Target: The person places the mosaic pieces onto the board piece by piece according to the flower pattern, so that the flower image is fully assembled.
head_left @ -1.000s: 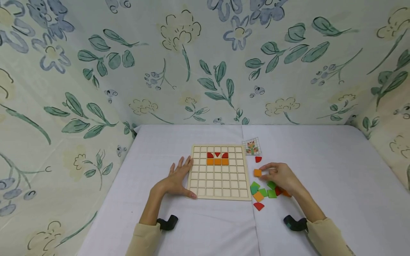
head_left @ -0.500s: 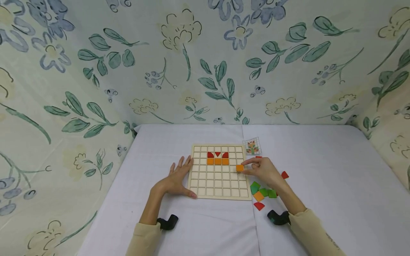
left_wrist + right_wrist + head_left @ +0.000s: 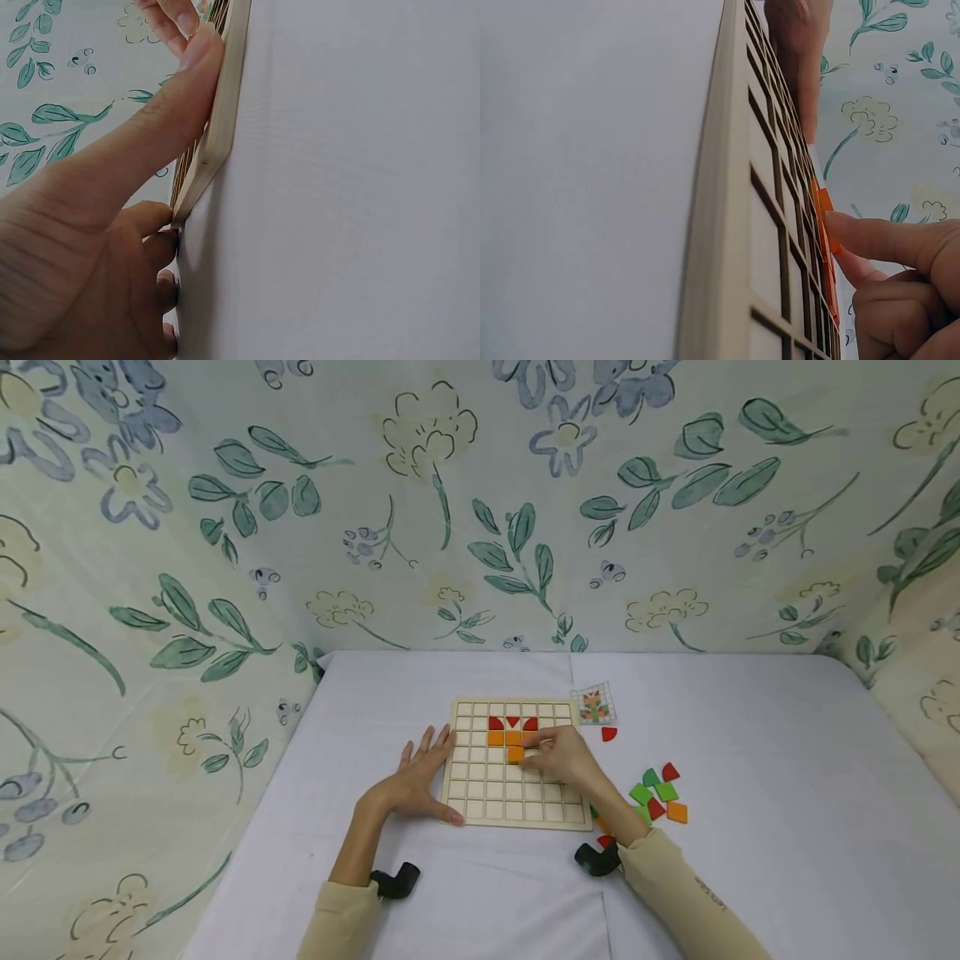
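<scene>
A wooden grid board [image 3: 480, 811] lies flat on the white cloth. My right hand [image 3: 567, 762] pinches an orange square tile [image 3: 515, 755] over the grid, just below the middle of a row of orange squares [image 3: 496, 738]. Above that row sit red pieces [image 3: 512, 722]: two rounded ones with a triangle between. In the right wrist view the thumb and a finger hold the orange tile [image 3: 825, 201] close to the grid. My left hand [image 3: 411, 787] rests spread at the board's left edge, its thumb on the near left corner in the left wrist view.
Right of the board lie several loose green, red and orange pieces [image 3: 665, 792], partly hidden by the right forearm. A small pattern card [image 3: 596, 703] lies at the board's far right corner, with a red piece [image 3: 609, 734] below it. A floral curtain [image 3: 427, 568] hangs behind.
My right hand has carried the orange tile left, from beside the loose pieces onto the middle of the board under the orange row. My left hand has stayed in place.
</scene>
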`<act>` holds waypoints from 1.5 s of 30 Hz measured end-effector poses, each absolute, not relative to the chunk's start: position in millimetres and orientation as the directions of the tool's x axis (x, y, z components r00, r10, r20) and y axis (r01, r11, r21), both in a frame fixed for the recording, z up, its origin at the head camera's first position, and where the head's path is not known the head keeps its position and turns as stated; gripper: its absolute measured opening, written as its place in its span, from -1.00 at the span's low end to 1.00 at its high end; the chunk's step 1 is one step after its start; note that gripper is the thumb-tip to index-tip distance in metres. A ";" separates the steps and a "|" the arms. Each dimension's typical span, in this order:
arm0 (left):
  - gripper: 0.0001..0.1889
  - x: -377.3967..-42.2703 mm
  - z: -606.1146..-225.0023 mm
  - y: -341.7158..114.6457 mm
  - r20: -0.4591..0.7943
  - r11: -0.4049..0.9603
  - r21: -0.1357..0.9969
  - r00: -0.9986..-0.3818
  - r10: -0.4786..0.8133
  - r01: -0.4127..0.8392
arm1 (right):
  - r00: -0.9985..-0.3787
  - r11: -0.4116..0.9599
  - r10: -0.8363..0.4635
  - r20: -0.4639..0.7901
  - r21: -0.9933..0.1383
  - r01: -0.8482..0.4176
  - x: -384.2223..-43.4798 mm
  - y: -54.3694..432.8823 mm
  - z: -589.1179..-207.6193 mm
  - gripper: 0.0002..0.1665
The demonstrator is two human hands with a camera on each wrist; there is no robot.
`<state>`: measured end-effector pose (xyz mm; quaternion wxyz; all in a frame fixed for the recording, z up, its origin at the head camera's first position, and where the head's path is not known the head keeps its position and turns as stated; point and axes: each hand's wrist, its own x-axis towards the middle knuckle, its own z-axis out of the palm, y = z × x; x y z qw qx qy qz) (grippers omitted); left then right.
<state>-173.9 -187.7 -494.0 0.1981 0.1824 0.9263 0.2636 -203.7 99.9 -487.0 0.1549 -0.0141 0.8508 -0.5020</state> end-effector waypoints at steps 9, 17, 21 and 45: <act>0.49 -173.4 -493.0 -187.0 -0.270 0.792 0.564 -0.854 0.445 0.234 | -0.955 0.502 -0.148 -0.257 -0.852 0.152 -204.8 95.8 -489.1 -0.70; 0.49 -173.4 -492.2 -187.3 -0.273 0.791 0.566 -0.852 0.447 0.233 | -0.960 0.469 -0.159 -0.231 -0.873 0.133 -203.6 97.3 -490.7 -0.76; 0.50 -173.8 -492.8 -187.5 -0.268 0.792 0.564 -0.855 0.444 0.234 | -0.961 0.460 -0.166 -0.220 -0.879 0.122 -203.7 96.1 -490.8 -0.76; 0.48 -173.8 -493.5 -186.8 -0.267 0.791 0.567 -0.857 0.441 0.230 | -0.963 0.528 -0.094 -0.252 -0.833 0.166 -203.3 157.6 -469.1 -0.62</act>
